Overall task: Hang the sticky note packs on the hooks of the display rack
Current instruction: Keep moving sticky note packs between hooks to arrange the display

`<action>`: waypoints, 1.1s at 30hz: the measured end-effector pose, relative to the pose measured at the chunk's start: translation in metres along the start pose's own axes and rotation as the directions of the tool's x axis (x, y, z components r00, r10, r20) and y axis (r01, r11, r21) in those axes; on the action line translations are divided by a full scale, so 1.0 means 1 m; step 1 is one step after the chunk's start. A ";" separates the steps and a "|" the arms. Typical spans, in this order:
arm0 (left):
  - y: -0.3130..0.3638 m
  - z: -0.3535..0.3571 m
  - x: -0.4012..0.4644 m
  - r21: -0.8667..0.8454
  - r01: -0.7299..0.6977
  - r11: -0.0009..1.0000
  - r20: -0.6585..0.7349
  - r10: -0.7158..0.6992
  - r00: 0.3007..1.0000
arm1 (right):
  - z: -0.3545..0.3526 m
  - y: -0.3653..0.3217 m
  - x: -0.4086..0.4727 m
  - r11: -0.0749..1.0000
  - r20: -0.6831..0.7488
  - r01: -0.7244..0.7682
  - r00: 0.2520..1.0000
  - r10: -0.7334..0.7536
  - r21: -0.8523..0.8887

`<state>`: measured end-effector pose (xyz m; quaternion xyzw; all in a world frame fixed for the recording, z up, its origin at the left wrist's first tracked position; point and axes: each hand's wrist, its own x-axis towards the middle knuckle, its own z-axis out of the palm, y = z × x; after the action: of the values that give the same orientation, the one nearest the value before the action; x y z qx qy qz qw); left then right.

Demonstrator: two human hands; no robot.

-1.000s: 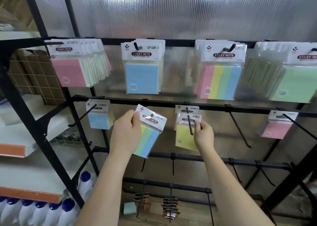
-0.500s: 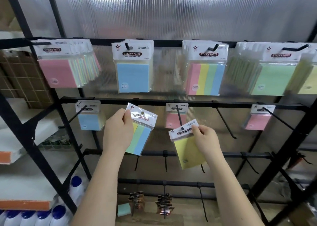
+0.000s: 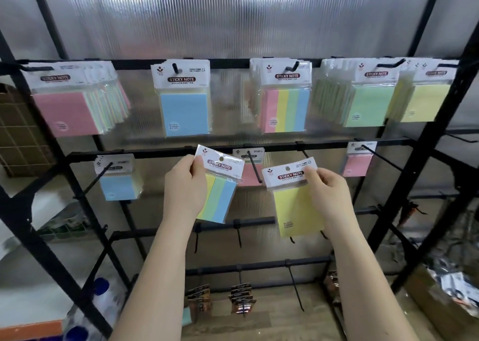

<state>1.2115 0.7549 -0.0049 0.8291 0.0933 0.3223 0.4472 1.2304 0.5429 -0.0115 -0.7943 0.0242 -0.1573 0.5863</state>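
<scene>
My left hand (image 3: 185,185) pinches a striped yellow, green and blue sticky note pack (image 3: 221,194) by its white header, in front of the second bar of the black display rack (image 3: 160,152). My right hand (image 3: 328,193) pinches a plain yellow pack (image 3: 295,206) by its header, held free in the air just right of a hook (image 3: 255,168) that carries a pink pack (image 3: 250,173). An empty hook (image 3: 304,152) juts out above the yellow pack.
The top bar holds several full hooks of packs: pink (image 3: 68,107), blue (image 3: 185,107), striped (image 3: 286,105), green (image 3: 370,105), yellow (image 3: 425,99). The second bar has a blue pack (image 3: 119,182) at left and a pink pack (image 3: 357,162) at right. Lower bars carry bare hooks (image 3: 294,286).
My right hand drew the yellow pack off the middle hook and carried it right and down. The left hand kept holding its striped pack. My view shifted right.
</scene>
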 end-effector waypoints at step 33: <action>0.135 0.089 0.046 -0.303 -0.271 0.914 -0.261 0.194 0.946 | -0.099 0.016 0.025 1.000 -0.062 -0.008 0.998 0.009 0.020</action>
<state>1.2844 0.6361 0.0890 0.7042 -0.0128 0.4764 0.5263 1.2288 0.4412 0.0053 -0.7830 0.0441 -0.1796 0.5939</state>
